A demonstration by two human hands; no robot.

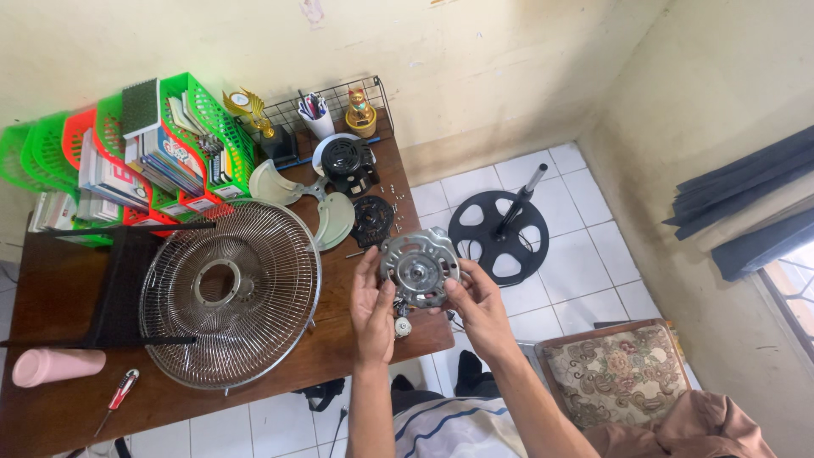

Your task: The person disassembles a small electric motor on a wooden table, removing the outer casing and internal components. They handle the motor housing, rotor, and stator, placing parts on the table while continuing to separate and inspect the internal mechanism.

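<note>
walls: cream plaster, stained (509, 51) | floor: white square tiles (577, 246) | furniture: dark brown wooden table (59, 271), floral-cushioned wooden chair (615, 369) | window: dark grey curtain (746, 208), daylight

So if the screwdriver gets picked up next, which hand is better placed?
Probably the left hand. Both hands grip the round metal motor, but the red-handled screwdriver lies on the table far to the person's left, past the wire fan guard. The right hand would have to cross over.

Green trays (34, 153) run off the left edge.
</note>
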